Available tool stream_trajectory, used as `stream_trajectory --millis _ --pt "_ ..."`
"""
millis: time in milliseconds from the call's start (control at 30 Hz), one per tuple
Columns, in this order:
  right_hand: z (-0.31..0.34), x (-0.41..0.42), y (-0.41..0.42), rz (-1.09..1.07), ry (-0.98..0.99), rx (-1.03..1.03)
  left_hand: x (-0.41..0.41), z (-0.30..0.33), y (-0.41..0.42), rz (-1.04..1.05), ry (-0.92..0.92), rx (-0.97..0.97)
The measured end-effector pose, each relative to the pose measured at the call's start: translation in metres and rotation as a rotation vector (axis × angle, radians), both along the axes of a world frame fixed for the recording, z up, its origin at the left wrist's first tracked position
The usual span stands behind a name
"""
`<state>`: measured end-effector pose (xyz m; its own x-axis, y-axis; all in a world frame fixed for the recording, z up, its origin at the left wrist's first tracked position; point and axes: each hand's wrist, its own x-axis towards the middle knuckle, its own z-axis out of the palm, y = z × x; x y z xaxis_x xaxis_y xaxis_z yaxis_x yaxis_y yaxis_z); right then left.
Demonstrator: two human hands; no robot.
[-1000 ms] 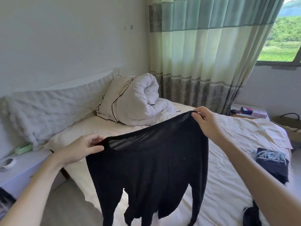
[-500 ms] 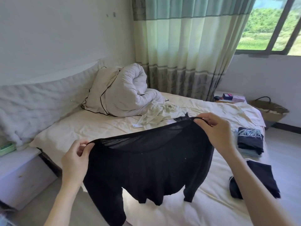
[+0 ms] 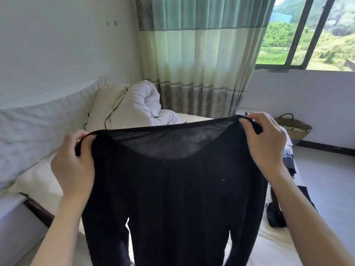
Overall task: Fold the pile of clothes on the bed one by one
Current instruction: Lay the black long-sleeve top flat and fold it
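A black top point(image 3: 178, 192) hangs in the air over the near edge of the bed point(image 3: 38, 181). It is held up flat and wide, so it covers most of the middle of the bed. The bare sheet shows at the left edge of the bed, and a strip shows at the near right corner. There is open floor point(image 3: 326, 177) past the right edge of the bed.

The left hand point(image 3: 74, 160) pinches the left end of the neck band, with the thumb and fingers curled round the cloth. The right hand point(image 3: 264, 143) pinches the right end of the same band, fingers curled over the top. The band is pulled tight between the two hands. The thin cloth just under the band lets some light through.

At the far end of the bed a white quilt point(image 3: 142, 106) is bunched up beside a long pillow point(image 3: 32, 131). A striped curtain point(image 3: 194, 60) hangs behind the quilt. A woven basket point(image 3: 294, 127) sits on the floor by the far wall.

Dark folded clothes point(image 3: 274, 215) lie near the right edge of the bed, but the right arm and the top hide most of them. The bottom of the top is cut off, so you cannot tell how long it is.
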<state>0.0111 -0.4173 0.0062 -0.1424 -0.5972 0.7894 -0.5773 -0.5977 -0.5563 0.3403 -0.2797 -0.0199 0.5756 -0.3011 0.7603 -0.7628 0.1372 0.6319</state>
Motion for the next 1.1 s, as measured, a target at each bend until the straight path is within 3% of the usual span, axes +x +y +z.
stream_trajectory --millis 300,567,800,1100 --pt "-0.096 0.074 -0.093 -0.020 0.240 0.300 0.077 -0.084 -0.062 0.141 -0.266 0.344" --pt "-0.201 0.204 -0.309 -0.041 0.572 0.389 0.200 -0.139 -0.265 0.141 -0.463 0.634" --pt "-0.322 0.299 -0.455 -0.026 0.703 0.449 0.284 -0.264 -0.417 0.120 -0.503 0.872" --pt "-0.462 0.341 -0.531 0.008 0.742 0.615 0.325 -0.408 -0.511 0.141 -0.475 1.006"
